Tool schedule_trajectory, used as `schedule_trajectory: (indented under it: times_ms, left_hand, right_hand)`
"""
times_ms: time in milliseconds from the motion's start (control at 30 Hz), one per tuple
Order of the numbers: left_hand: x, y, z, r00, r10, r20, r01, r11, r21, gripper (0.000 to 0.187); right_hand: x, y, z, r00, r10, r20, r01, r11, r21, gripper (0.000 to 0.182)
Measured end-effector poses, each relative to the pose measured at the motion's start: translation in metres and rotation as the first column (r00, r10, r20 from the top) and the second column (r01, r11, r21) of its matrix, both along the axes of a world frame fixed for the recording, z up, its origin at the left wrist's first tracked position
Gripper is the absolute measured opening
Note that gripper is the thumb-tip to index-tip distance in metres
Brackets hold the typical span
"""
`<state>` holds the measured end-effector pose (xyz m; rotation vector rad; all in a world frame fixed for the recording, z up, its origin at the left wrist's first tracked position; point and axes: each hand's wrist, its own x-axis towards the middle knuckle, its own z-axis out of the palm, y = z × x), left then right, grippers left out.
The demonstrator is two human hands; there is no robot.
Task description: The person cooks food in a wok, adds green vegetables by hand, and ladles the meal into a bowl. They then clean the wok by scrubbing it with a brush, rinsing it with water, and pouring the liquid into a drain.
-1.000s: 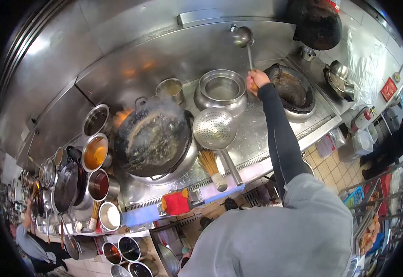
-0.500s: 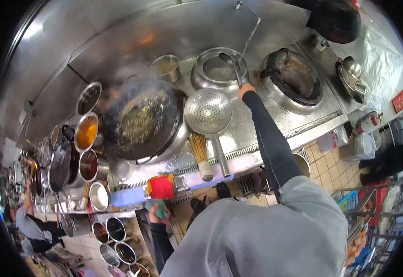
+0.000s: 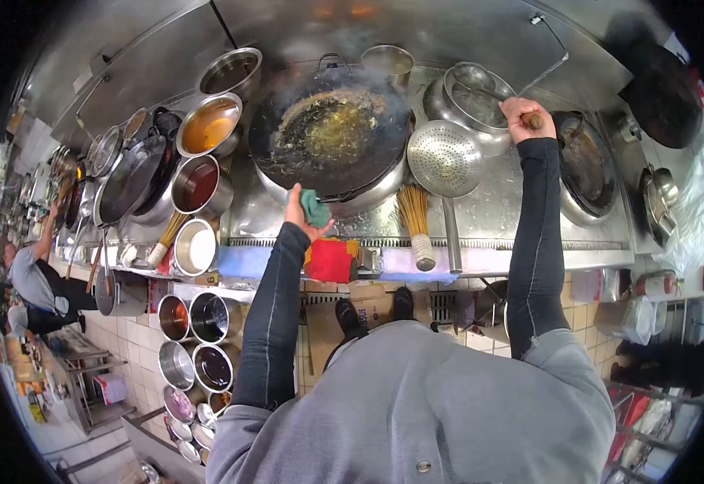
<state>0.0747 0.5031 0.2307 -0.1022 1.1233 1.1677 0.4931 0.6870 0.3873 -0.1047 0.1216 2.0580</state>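
Observation:
My right hand (image 3: 520,115) is wrapped round the wooden-ended handle of a ladle (image 3: 474,77), whose bowl sits at the round metal pot (image 3: 439,106) at the back. My left hand (image 3: 295,214) grips a folded green cloth (image 3: 315,208), right at the near rim of the big dark wok (image 3: 271,157). Smoke rises from the wok, and a yellowish, oily-looking patch covers its bottom. To the wok's right lies a perforated skimmer (image 3: 445,159), its handle pointing towards me. Beside it a bamboo brush (image 3: 414,216) rests bristles up.
Left of the wok stand metal bowls of orange liquid (image 3: 208,127) and dark red sauce (image 3: 197,185), plus a white container (image 3: 195,247). A red cloth (image 3: 329,261) hangs at the counter edge. Another wok (image 3: 586,168) is at right. A co-worker (image 3: 41,278) stands far left.
My left hand has come up from below the counter to the wok's rim with the green cloth. My right hand has turned the ladle, its bowl now at the pot. The view has shifted.

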Motion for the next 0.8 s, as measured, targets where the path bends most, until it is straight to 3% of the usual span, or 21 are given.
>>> schedule_trajectory:
  times_ms: [33, 100, 133, 167, 233, 300, 367, 500, 567, 600, 633, 667, 700, 733, 767, 800]
  left_hand:
    - [-0.001, 0.008, -0.005, 1.000, -0.016, 0.008, 0.016, 1.000, 0.001, 0.044]
    - [-0.002, 0.020, -0.020, 0.996, -0.008, 0.089, 0.006, 1.000, 0.014, 0.033]
    - [0.001, 0.022, -0.019, 0.995, 0.024, 0.094, -0.026, 0.999, 0.020, 0.026]
    - [0.001, 0.024, -0.027, 0.995, 0.016, 0.100, -0.018, 1.000, 0.019, 0.026]
    - [0.001, 0.033, -0.041, 0.990, 0.051, 0.133, -0.053, 0.999, 0.008, 0.020]
    - [0.000, 0.036, -0.041, 0.993, 0.044, 0.112, -0.055, 0.994, 0.095, 0.019]
    - [-0.005, 0.033, -0.047, 0.997, 0.056, 0.061, -0.057, 0.998, 0.008, 0.018]
    - [-0.023, 0.004, -0.016, 0.993, -0.052, 0.107, 0.047, 0.998, 0.049, 0.039]
    - [-0.032, -0.026, -0.019, 0.972, -0.118, 0.204, 0.084, 0.982, 0.167, 0.046]
    - [-0.038, -0.047, -0.026, 0.949, -0.165, 0.269, 0.098, 0.965, 0.244, 0.045]
    - [-0.043, -0.072, -0.034, 0.903, -0.234, 0.359, 0.117, 0.941, 0.318, 0.046]
    - [-0.037, -0.102, -0.034, 0.953, -0.176, 0.248, 0.083, 0.934, 0.348, 0.047]
    - [-0.040, -0.133, -0.046, 0.923, -0.222, 0.315, 0.115, 0.938, 0.326, 0.047]
    - [-0.039, -0.165, -0.062, 0.950, -0.225, 0.218, 0.144, 0.932, 0.333, 0.049]
    - [-0.044, -0.199, -0.091, 0.946, -0.235, 0.224, 0.176, 0.951, 0.254, 0.046]
    - [-0.030, -0.232, -0.086, 0.987, -0.147, 0.066, 0.144, 0.988, 0.058, 0.040]
  right_hand:
    - [-0.012, -0.013, 0.016, 0.999, -0.004, -0.049, 0.004, 1.000, -0.008, 0.019]
    - [-0.042, -0.047, 0.043, 0.988, -0.140, 0.066, 0.142, 0.989, -0.032, 0.047]
    - [-0.056, -0.062, 0.050, 0.993, -0.116, -0.029, 0.116, 0.993, 0.027, 0.067]
    - [-0.067, -0.075, 0.050, 0.992, -0.124, -0.023, 0.124, 0.992, 0.027, 0.067]
    - [-0.083, -0.098, 0.051, 0.975, -0.040, -0.217, 0.053, 0.997, 0.056, 0.078]
    - [-0.101, -0.129, 0.058, 0.971, -0.012, -0.237, 0.011, 1.000, -0.002, 0.073]
    - [-0.105, -0.152, 0.049, 0.960, -0.008, -0.280, -0.007, 0.999, -0.053, 0.067]
    - [-0.083, -0.180, 0.029, 0.968, 0.165, -0.188, -0.180, 0.981, -0.068, 0.055]
    - [-0.067, -0.191, 0.022, 0.946, 0.304, 0.108, -0.302, 0.953, -0.039, 0.048]
    - [-0.058, -0.194, 0.019, 0.945, 0.310, 0.106, -0.307, 0.951, -0.044, 0.048]
    - [-0.047, -0.197, 0.016, 0.903, 0.330, 0.277, -0.343, 0.939, -0.001, 0.044]
    - [-0.037, -0.195, 0.013, 0.836, 0.329, 0.439, -0.381, 0.924, 0.034, 0.039]
    - [-0.028, -0.190, 0.009, 0.836, 0.332, 0.437, -0.382, 0.924, 0.030, 0.039]
    - [-0.019, -0.184, 0.001, 0.760, 0.261, 0.595, -0.383, 0.919, 0.087, 0.037]
    - [-0.012, -0.178, -0.010, 0.662, 0.174, 0.729, -0.395, 0.908, 0.142, 0.035]
    - [-0.005, -0.163, -0.028, 0.513, 0.059, 0.856, -0.361, 0.920, 0.153, 0.036]
